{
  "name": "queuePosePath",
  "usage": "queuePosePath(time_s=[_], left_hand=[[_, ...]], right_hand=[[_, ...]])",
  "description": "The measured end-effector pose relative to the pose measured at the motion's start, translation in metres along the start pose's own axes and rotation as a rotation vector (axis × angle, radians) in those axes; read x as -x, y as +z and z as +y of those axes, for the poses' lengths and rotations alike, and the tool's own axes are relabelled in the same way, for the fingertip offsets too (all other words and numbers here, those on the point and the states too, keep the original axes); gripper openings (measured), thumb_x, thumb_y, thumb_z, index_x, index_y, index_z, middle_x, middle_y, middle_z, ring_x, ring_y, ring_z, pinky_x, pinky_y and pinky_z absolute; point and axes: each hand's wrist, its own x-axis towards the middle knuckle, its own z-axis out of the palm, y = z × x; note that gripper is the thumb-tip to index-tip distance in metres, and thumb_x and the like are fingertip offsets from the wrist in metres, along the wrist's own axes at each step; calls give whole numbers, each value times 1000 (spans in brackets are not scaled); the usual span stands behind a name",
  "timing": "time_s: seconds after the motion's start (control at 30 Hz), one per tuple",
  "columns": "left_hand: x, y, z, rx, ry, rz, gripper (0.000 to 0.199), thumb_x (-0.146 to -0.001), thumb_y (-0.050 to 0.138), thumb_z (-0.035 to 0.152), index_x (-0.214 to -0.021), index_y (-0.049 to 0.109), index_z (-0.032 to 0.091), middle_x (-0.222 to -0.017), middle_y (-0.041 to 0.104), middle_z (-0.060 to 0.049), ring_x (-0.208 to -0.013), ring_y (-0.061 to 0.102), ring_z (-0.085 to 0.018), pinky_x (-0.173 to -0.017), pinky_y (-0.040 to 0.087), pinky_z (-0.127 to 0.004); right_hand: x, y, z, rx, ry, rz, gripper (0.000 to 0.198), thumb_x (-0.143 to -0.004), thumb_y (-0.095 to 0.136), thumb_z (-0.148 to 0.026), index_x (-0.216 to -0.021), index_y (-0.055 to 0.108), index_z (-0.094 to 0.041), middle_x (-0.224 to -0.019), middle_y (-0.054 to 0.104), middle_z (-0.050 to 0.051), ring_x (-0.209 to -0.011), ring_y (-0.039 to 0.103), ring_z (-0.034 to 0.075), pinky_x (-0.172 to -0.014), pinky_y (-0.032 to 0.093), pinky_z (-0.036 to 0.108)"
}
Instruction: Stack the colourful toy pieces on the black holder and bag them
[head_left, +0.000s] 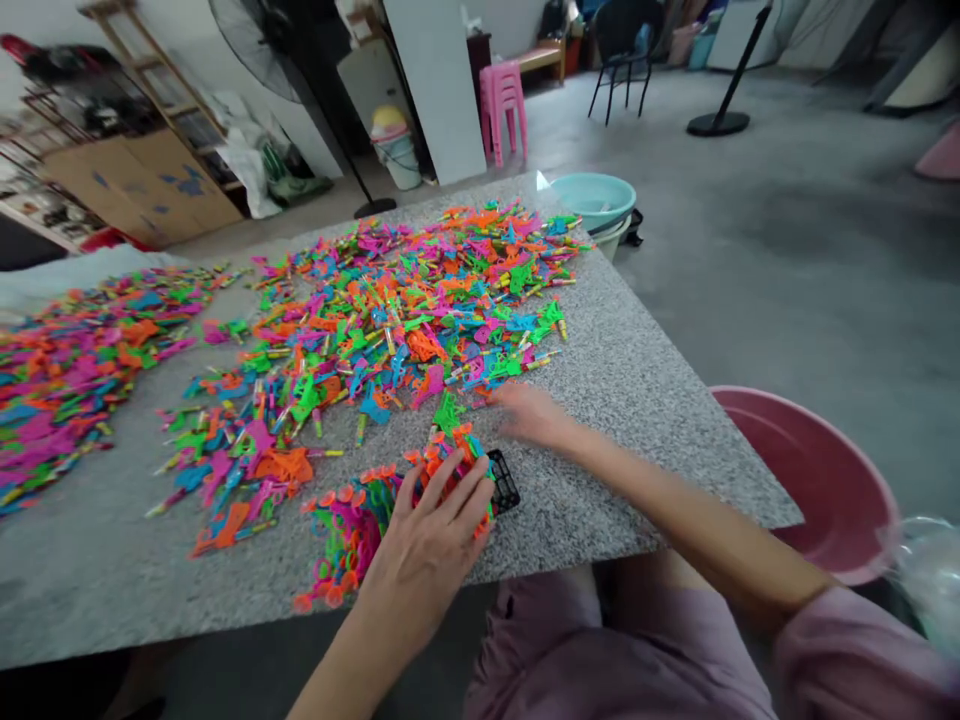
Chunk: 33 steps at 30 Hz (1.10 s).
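My left hand [431, 520] lies over a packed row of small plastic pieces with orange suction-cup tips [345, 500], its fingers stretched out and a little apart. The end of a black plastic basket [502, 482] sticks out beside those fingers; the rest of it is hidden. Further forward, my right hand [529, 415] reaches to the near edge of a large pile of bright toy guns [405, 300]. Motion blurs its fingers, so I cannot tell whether they grip the orange piece at their tips. A green toy gun [448, 412] lies between my two hands.
More toy pieces [67, 380] form a second pile at the left. The speckled stone table [607, 370] ends close to my lap. A red tub [817, 470] stands beyond its right edge, and a light blue basin [592, 200] by the far corner.
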Motion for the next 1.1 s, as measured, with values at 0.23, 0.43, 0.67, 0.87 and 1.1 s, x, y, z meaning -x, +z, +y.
queuePosePath(time_s=[0.23,0.43,0.67,0.87,1.1], left_hand=[[-2,5,-1,55,-15,41,36,-96,47,29,-132,54,27,-138,59,1,-132,46,-28,-113,24,-54],[-5,-1,3,118,-57,-34,37,-97,48,30,-133,54,25,-139,58,-3,-133,44,-31,-112,26,-58],[-8,-3,6,110,-63,-38,32,-96,49,28,-125,60,21,-139,58,-6,-134,42,-34,-111,26,-60],[-9,-3,8,150,-97,-36,50,-98,48,38,-145,39,24,-134,62,-6,-122,54,-28,-111,22,-58],[-9,2,5,116,-92,-15,29,-98,47,30,-125,60,25,-128,66,-4,-117,56,-28,-111,16,-58]], right_hand=[[-22,-33,40,151,83,126,31,-86,39,8,-102,58,-11,-111,60,15,-101,55,17,-81,39,25],[56,-2,20,-68,167,32,13,-86,53,-11,-99,56,-13,-84,68,6,-72,61,14,-66,45,22],[113,48,-27,-254,192,-34,8,-83,57,-19,-87,64,-17,-79,69,3,-72,65,16,-66,46,24],[95,37,-51,168,79,-211,30,-85,58,-18,-114,58,-10,-99,70,14,-85,67,23,-72,48,30],[99,40,-51,145,23,-262,24,-89,49,-9,-110,59,-12,-103,68,14,-86,66,20,-73,49,29]])
